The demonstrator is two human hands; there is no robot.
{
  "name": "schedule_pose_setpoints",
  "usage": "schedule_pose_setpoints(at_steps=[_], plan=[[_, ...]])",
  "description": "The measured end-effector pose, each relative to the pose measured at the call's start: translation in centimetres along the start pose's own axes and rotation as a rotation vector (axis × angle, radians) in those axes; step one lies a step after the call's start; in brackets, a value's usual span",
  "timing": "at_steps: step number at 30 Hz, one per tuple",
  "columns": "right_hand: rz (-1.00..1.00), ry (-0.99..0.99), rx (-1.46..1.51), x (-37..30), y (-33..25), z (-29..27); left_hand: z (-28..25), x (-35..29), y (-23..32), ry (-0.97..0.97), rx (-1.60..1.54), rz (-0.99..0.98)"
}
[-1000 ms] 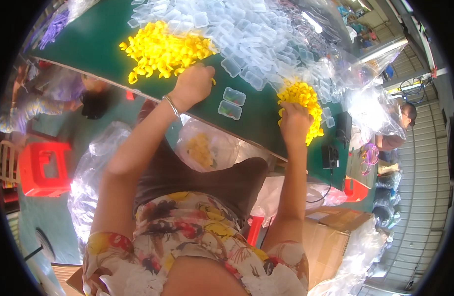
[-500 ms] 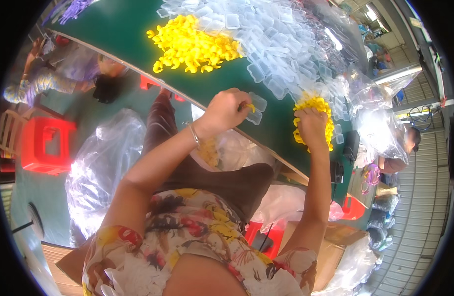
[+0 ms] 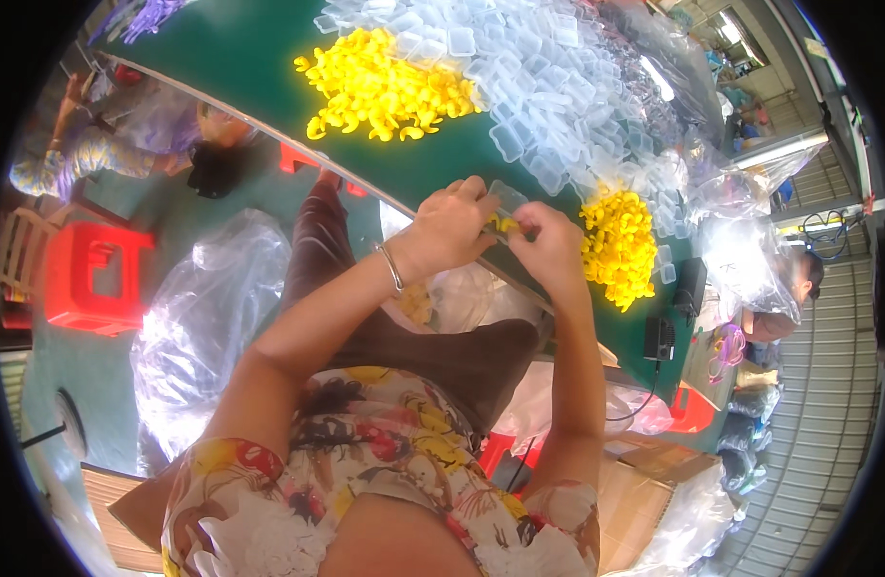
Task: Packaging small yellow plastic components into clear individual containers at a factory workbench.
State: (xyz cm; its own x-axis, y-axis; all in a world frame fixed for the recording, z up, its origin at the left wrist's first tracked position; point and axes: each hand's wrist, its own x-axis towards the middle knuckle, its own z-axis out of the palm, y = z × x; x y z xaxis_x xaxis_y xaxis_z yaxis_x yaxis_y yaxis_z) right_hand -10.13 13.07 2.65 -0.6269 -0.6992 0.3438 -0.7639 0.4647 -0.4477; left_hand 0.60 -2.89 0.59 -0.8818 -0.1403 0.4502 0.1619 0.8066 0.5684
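Note:
My left hand (image 3: 447,229) is closed on a small clear plastic box (image 3: 507,195) above the table's near edge. Small curved yellow pieces (image 3: 503,223) show at the box, between my two hands. At its right side, my right hand (image 3: 550,248) pinches with thumb and fingertips at the yellow; a yellow piece seems to be in that pinch, though the fingers partly cover it. Right of this hand lies a heap of the same yellow pieces (image 3: 619,248). A bigger yellow heap (image 3: 390,91) rests farther off to the left.
A wide pile of clear plastic boxes (image 3: 548,82) covers the far part of the green table (image 3: 226,58). Purple pieces (image 3: 146,17) lie at its far left. A black adapter (image 3: 659,337) sits at the right edge. Red stools (image 3: 96,277) and a plastic bag (image 3: 212,327) stand on the floor.
My right hand has come left from the nearer yellow heap to the clear box in my left hand. The left hand has stayed nearly in place, turning slightly over the box.

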Motion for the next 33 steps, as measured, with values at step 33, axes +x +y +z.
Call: schedule_pose_setpoints(at_steps=[33], plan=[[-0.283, 0.176, 0.179, 3.5, 1.0, 1.4, -0.2, -4.6, 1.0, -0.022, -0.178, 0.134]])
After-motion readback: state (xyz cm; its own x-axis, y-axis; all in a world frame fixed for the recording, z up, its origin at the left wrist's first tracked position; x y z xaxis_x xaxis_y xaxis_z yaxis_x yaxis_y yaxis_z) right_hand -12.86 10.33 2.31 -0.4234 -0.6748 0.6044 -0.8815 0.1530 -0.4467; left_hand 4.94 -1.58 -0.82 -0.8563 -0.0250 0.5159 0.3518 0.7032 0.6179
